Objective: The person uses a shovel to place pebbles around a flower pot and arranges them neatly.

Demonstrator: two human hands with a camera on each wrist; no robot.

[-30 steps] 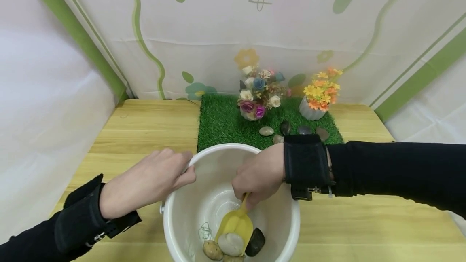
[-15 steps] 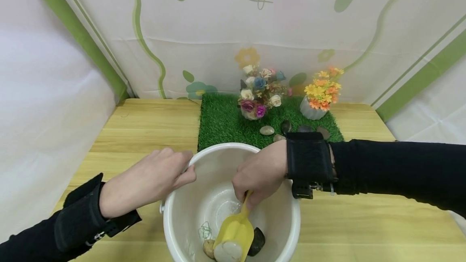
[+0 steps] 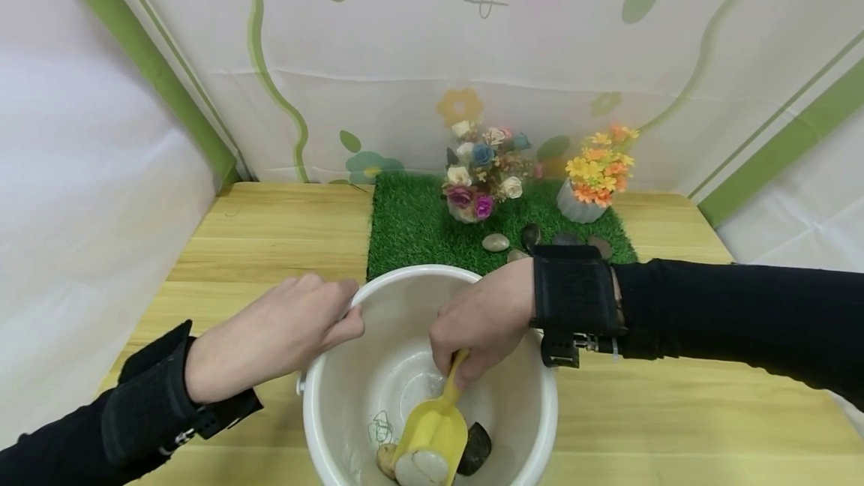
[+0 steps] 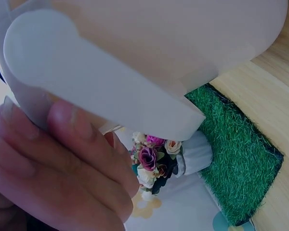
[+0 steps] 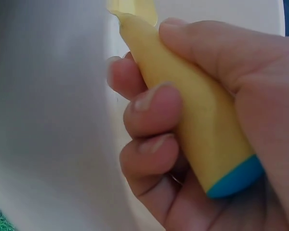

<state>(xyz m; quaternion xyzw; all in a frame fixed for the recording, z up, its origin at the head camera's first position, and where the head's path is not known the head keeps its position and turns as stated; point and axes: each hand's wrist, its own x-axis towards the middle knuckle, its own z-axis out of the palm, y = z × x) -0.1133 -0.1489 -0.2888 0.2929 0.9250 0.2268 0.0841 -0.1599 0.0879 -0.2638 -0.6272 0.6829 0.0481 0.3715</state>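
Observation:
My left hand (image 3: pixel 277 340) grips the rim of a white bucket (image 3: pixel 381 336) on its left side. In the left wrist view, its fingers (image 4: pixel 74 130) curl under the rim beside the white bucket handle (image 4: pixel 101 82). Inside the bucket, my right hand (image 3: pixel 482 325) holds a yellow toy shovel (image 3: pixel 435 426), blade pointing down toward me. Fingers and thumb wrap its thick handle (image 5: pixel 192 106), which ends in a blue cap (image 5: pixel 238 178). A whitish stone (image 3: pixel 420 468) lies on the blade. A black stone (image 3: pixel 475 448) is to its right and a tan stone (image 3: pixel 385 460), partly hidden, to its left.
Thin green strands (image 3: pixel 380 427) lie in the bucket. Behind it, an artificial grass mat (image 3: pixel 405 223) carries a mixed flower pot (image 3: pixel 466 208), a yellow-orange flower pot (image 3: pixel 580 205) and several stones, including a pale one (image 3: pixel 496 243). A wooden table (image 3: pixel 283 231) is beneath.
The shovel blade has pushed toward me in the bucket, and the whitish stone has shifted nearer the blade's front. The tan stone is more covered; another stone below is out of sight. My left hand stays put.

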